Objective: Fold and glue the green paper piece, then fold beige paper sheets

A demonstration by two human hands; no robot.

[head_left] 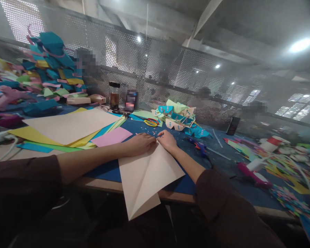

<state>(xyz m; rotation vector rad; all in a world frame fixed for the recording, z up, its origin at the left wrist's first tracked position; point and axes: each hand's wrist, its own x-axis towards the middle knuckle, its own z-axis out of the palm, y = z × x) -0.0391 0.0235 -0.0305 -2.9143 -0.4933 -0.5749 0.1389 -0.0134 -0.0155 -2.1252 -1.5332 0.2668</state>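
A cream sheet of paper (pixel 150 172) with a diagonal crease lies in front of me, partly folded, its near corner hanging over the table edge. My left hand (pixel 142 143) rests across its far end, fingers together and bent at the paper's tip. Close beside it, my right hand (pixel 167 139) has curled fingers pinching the same far tip. The fingertips partly hide the fold there. A pink sheet (pixel 112 138) lies just left of my left hand. Beyond both hands are yellow-and-red-handled scissors (pixel 151 122) and small paper scraps.
Stacked coloured sheets (pixel 74 125) lie at left, before a heap of blue paper pieces (pixel 51 65). A jar (pixel 114 96) and paper masks (pixel 178 117) stand farther back. A blue glue gun (pixel 200 146), a magenta device (pixel 254 175) with a white cable and paper strips lie right.
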